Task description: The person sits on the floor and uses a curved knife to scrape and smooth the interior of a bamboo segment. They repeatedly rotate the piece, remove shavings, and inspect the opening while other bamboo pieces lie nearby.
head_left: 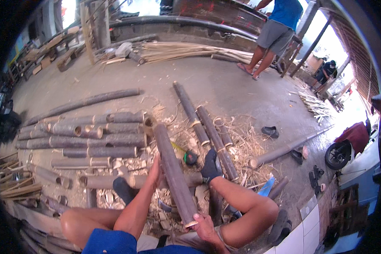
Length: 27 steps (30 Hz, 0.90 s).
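- While brown tubes (99,140) lie piled at left, one long tube (173,171) is held over wood scraps (249,148)
- Steadying it seems the step now; moving it needs both hands, I think
- Left hand (157,171) is against its side; I cannot tell how bent the fingers are
- Right hand (205,227) grips its near end, fingers bent

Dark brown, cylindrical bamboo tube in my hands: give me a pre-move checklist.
1. Right bare hand holding the tube at its near end: ok, thumb on top.
2. Left bare hand fully gripping the tube: cannot tell, fingers partly hidden.
3. Round green-and-black tape measure retracted: not ok, yellow strip out.
4. Grey concrete floor free of litter: not ok, pale curly bamboo shavings scattered.
5. Co-worker in blue shirt and grey shorts apart from the tube: ok.
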Motion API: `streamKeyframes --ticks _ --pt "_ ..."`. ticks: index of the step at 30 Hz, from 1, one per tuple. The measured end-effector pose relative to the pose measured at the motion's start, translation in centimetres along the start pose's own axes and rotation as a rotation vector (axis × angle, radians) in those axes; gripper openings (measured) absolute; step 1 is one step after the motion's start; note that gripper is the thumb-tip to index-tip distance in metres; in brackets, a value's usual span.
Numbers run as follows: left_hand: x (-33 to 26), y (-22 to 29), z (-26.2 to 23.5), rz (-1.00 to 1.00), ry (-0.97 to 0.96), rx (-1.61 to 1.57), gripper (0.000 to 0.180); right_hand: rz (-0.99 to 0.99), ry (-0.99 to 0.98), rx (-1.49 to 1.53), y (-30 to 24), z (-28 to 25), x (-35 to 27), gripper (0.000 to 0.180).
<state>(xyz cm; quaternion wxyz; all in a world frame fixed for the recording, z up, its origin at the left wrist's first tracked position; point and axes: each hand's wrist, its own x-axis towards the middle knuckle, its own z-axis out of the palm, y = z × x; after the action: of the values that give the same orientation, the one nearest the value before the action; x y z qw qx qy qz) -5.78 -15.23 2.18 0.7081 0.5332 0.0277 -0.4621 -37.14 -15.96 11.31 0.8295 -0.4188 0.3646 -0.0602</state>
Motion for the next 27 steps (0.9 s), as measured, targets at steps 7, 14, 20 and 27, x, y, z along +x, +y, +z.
streamKeyframes --ticks 7,14,20,27 --pt "-4.5 8.3 0.2 0.223 0.124 -0.009 0.062 -0.048 -0.026 -0.692 2.5 0.0 0.4 0.061" --pt "-8.1 13.8 3.3 0.885 0.205 -0.139 0.057 -0.165 -0.038 -1.024 2.7 0.7 0.4 0.068" --pt "-8.9 10.7 5.7 1.044 0.201 0.028 0.055 -0.151 -0.012 -1.060 2.7 0.4 0.1 0.068" --pt "-8.8 8.6 6.4 0.987 0.108 0.141 0.061 -0.193 0.011 -1.068 2.6 0.5 -0.1 0.068"
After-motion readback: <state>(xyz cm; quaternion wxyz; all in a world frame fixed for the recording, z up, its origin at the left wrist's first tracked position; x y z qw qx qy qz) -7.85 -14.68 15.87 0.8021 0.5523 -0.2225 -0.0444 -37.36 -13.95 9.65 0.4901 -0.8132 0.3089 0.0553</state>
